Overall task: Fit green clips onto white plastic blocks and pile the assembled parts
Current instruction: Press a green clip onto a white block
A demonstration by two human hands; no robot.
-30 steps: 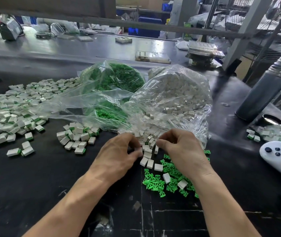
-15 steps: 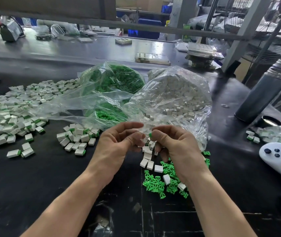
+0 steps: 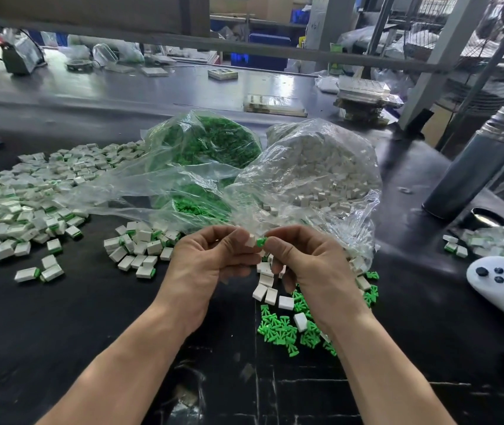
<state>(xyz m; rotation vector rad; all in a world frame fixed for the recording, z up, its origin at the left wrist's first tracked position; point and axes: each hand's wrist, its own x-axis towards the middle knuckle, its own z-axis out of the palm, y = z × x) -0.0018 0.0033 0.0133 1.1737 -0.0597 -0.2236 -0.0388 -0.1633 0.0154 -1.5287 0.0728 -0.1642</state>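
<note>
Black worktable (image 3: 60,317): both hands raised since earlier. Left hand (image 3: 210,265) pinches white block (image 3: 250,240); right hand (image 3: 308,262) pinches green clip (image 3: 261,241), touching it.

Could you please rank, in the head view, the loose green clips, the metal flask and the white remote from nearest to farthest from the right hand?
From the right hand:
1. Loose green clips, on the table just below the wrist.
2. White remote, at the right edge.
3. Metal flask, far back on the right.
</note>
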